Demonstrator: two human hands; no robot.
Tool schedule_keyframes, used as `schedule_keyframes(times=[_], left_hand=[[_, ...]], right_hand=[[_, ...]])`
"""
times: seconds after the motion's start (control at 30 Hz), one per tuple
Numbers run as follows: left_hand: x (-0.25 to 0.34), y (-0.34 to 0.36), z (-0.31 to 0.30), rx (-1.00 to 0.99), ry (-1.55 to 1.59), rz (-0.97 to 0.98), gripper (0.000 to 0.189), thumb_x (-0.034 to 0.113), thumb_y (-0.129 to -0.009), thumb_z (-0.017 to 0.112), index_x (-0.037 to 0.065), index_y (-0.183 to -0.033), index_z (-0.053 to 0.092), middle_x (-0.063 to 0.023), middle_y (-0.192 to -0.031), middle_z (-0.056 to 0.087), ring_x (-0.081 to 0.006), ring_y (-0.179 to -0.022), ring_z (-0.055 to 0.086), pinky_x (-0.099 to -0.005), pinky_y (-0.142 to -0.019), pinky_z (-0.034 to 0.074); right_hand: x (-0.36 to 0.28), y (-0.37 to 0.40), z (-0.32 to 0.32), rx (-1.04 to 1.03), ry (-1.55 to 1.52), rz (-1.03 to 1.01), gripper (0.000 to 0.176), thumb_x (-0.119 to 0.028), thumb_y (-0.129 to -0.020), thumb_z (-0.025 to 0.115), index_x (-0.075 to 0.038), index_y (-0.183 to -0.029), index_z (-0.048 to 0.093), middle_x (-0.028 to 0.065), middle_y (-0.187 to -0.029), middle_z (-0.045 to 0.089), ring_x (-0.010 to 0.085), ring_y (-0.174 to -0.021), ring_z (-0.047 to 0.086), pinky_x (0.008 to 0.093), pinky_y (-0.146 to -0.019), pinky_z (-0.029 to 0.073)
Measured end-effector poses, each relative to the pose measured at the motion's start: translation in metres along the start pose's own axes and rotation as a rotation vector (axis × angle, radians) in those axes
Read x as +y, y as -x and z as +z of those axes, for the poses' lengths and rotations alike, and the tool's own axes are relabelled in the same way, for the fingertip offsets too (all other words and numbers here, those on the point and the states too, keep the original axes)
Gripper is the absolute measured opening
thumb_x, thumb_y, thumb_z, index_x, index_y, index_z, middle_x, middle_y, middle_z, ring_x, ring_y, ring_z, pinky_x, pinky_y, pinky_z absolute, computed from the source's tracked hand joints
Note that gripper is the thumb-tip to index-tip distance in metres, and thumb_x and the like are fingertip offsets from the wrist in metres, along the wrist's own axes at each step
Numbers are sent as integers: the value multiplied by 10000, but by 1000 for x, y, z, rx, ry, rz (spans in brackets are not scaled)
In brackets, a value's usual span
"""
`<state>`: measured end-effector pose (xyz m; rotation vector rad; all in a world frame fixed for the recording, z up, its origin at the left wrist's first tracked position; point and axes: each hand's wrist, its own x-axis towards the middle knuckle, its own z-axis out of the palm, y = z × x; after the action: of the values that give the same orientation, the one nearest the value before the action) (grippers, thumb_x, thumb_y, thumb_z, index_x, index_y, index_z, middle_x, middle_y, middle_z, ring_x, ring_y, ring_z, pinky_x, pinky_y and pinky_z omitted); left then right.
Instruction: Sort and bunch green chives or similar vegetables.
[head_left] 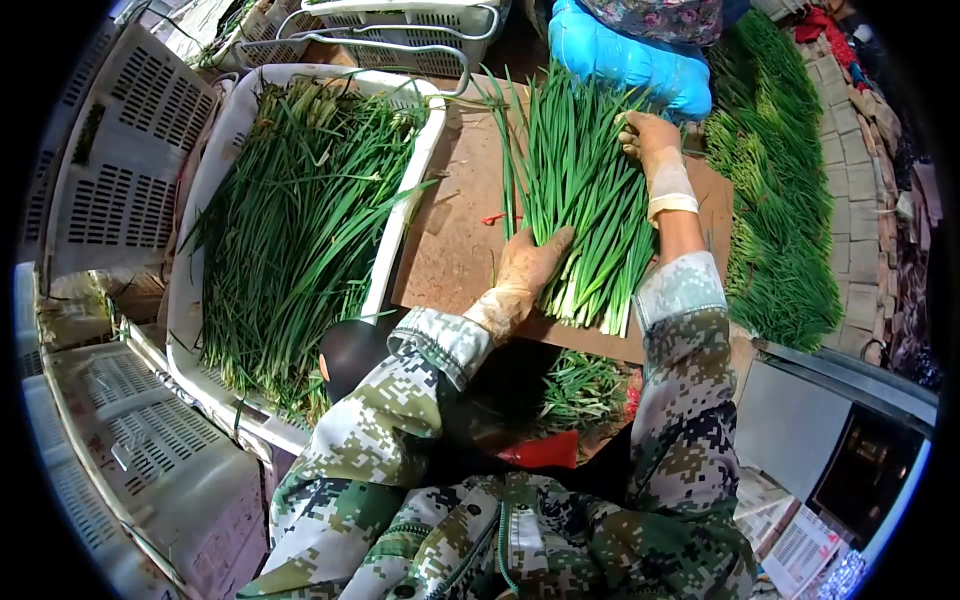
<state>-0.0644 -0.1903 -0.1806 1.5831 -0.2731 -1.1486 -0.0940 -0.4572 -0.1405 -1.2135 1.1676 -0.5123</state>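
A loose bunch of garlic chives lies on a brown board, its pale stem ends toward me. My left hand, in a thin tan glove, grips the left side of the bunch near the stems, thumb on top and fingers hidden beneath the leaves. At the right edge of the bunch, near the leaf tips, my right hand is closed with its fingers curled in a pinch. What it pinches, if anything, is too small to make out. A glove covers this hand too.
On the left stands a white crate full of garlic chives. Slotted crates stack beyond it. Bundled chives line the floor at right. A blue wrapped bundle sits behind the board. Cut greens lie below the board's near edge.
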Motion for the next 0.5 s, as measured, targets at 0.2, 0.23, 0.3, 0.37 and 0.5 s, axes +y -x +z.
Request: schedule_keyframes(times=[0.2, 0.23, 0.3, 0.37, 0.5], left_hand=[[-25, -13, -1, 102, -119, 177, 559, 456, -903, 563, -62, -1110, 594, -261, -1043, 645, -398, -978, 611, -439, -853, 452], [-29, -14, 0, 122, -144, 228, 532, 457, -922, 512, -52, -1047, 604, -292, -982, 627, -440, -941, 593, -464, -813, 443], [-34, -20, -1, 132, -180, 215, 535, 459, -929, 488, -56, -1024, 601, -302, -963, 618, -457, -934, 582, -473, -803, 440], [-24, -13, -2, 147, -228, 220, 565, 466, -947, 430, -76, -966, 586, -334, -929, 589, -493, -912, 555, -498, -775, 429], [-31, -19, -2, 155, -258, 207, 565, 452, -951, 428, -93, -945, 578, -349, -938, 581, -507, -919, 544, -510, -774, 424]], right_hand=[[-13, 18, -3, 18, -23, -95, 195, -162, -950, 550, 9, -1000, 630, 59, -845, 654, 97, -568, 569, 224, -462, 437], [-13, 16, -3, 39, 7, -113, 200, -161, -948, 557, 12, -1023, 621, 76, -879, 664, 99, -574, 568, 224, -471, 442], [-4, 5, -5, 56, 18, -157, 212, -155, -945, 568, 15, -1065, 612, 84, -893, 667, 105, -592, 561, 221, -502, 460], [-2, -4, -9, 11, -51, -128, 212, -126, -941, 569, 32, -1076, 611, 104, -891, 674, 119, -586, 571, 236, -491, 466], [-9, 5, -12, -66, -152, -134, 215, -87, -932, 579, 65, -1075, 631, 125, -895, 673, 114, -576, 563, 229, -490, 471]])
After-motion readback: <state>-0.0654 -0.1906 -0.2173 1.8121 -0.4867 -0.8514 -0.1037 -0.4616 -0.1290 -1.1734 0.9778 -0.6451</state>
